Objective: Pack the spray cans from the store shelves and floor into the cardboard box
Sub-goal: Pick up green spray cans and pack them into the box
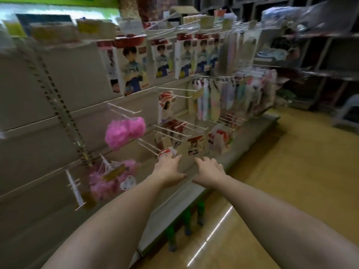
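Pink puffs [124,131] above green cans [186,218]

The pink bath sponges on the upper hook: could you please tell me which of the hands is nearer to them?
Left. The left hand is below and right of the pink bath sponges, apart from them; the right hand is farther right, beyond the left hand.

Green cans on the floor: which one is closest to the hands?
The rightmost green can, just below the right hand; the middle can and leftmost can sit lower in the view, nearer the person.
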Motion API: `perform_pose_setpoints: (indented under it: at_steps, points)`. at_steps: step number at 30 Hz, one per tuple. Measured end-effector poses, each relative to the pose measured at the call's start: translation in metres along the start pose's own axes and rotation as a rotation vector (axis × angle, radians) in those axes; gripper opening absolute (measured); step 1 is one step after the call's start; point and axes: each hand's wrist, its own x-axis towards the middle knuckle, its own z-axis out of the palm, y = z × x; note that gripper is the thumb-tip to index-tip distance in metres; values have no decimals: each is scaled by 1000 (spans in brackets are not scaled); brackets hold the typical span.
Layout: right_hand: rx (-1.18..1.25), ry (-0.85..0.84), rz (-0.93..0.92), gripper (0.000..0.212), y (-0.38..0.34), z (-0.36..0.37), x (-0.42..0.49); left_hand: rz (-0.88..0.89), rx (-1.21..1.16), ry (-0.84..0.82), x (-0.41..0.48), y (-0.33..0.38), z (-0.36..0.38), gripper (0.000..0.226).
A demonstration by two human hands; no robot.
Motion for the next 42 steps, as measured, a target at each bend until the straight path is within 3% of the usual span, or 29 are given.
perform_pose_setpoints:
  at_steps: [6,14,20,28,36,42]
  points:
    - [50,22,134,73,38,-16,9,244,-15,-26,47,24,3,80]
    - [63,2,310,79,39,8,34,365,-104,-159,99,18,22,82]
    - [34,-78,409,80,40,56,71,329,-81,-277,129,1,58,78]
    - [65,-218,399,80,79,118,144,185,-52,-407,193,-18,124,76]
    - [127,-444,317,76,151,209,228,-36,-47,-529,262,-27,243,67]
    - [138,-590,278,61,200,286,287,-140,-20,-570,308,-48,338,49]
